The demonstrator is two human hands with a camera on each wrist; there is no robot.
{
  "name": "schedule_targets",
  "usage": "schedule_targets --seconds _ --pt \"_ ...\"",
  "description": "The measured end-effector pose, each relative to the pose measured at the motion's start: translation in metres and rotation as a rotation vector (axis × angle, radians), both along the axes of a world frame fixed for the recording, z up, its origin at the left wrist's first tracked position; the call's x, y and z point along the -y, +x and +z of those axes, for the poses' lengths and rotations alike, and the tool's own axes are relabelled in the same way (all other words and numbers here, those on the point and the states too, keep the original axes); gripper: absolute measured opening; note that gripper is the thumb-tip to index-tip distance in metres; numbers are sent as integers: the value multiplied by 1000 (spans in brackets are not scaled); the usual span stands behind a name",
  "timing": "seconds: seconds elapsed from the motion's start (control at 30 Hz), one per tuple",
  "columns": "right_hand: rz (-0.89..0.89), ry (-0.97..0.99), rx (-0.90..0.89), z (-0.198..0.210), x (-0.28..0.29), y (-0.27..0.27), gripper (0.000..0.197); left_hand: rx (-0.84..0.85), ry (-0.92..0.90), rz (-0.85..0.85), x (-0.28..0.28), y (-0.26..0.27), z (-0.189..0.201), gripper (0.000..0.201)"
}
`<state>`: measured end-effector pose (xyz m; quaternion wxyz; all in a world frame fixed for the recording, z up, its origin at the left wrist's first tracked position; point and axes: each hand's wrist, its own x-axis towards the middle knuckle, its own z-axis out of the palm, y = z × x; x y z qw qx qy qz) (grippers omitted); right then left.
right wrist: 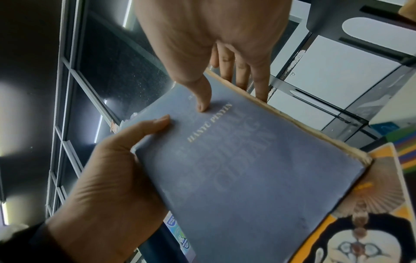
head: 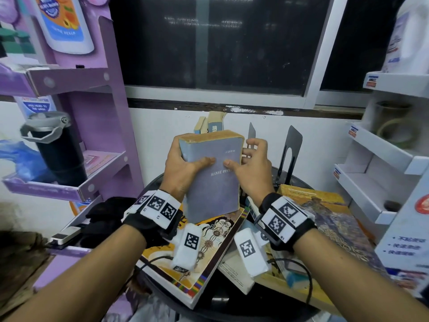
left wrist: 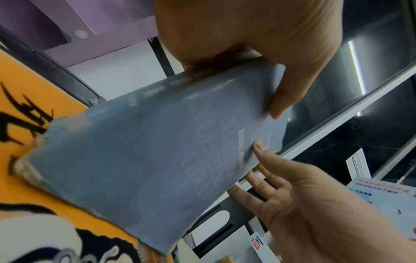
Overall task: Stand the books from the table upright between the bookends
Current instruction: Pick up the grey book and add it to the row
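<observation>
A thick grey-blue book [head: 213, 177] with yellowed pages stands tilted at the centre, its lower end over an orange illustrated book [head: 209, 242]. My left hand [head: 183, 163] grips its spine side, thumb across the cover. My right hand [head: 250, 163] pinches the page edge, with the thumb on the cover [right wrist: 247, 169] and the fingers [right wrist: 261, 85] behind. Two black metal bookends [head: 291, 145] stand just beyond, and a few books [head: 210, 123] stand upright behind the held one. In the left wrist view the book's cover [left wrist: 146, 160] fills the middle.
More books lie on the round dark table [head: 232, 296]: a painting-cover book [head: 325, 212] at right and a white one [head: 234, 273] in front. A purple shelf unit [head: 92, 135] with a black flask [head: 58, 152] stands at left. White shelves [head: 383, 159] stand at right.
</observation>
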<state>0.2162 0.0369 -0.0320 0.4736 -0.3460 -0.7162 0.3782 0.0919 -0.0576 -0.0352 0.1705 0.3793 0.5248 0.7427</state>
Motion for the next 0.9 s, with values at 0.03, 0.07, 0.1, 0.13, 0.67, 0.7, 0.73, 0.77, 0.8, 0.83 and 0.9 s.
schedule_targets --seconds 0.03,0.07,0.1,0.13,0.67,0.7,0.73,0.77,0.8,0.83,0.9 --pt "4 16 6 0 0 -1 58 18 24 -26 0 1 1 56" --pt "4 36 21 0 0 -1 52 48 59 -69 2 2 3 51" --pt "4 58 42 0 -1 -2 45 72 94 -110 3 3 5 47" --pt "5 77 59 -1 -1 -3 39 77 121 -137 5 4 8 44" --pt "219 78 50 0 21 25 40 -76 -107 -201 -4 -6 18 25" --pt "252 66 71 1 23 26 46 -99 -133 -220 -5 -8 18 26" --pt "289 54 97 2 25 26 53 -115 -154 -243 -5 -12 17 27" --pt "320 43 125 3 26 27 60 -129 -174 -268 -5 -14 17 27" --pt "343 34 147 4 27 27 67 -144 -198 -288 -5 -16 19 31" --pt "353 27 161 5 27 26 73 -158 -227 -296 -6 -18 20 42" --pt "337 22 172 7 29 25 82 -181 -271 -318 -7 -19 25 53"
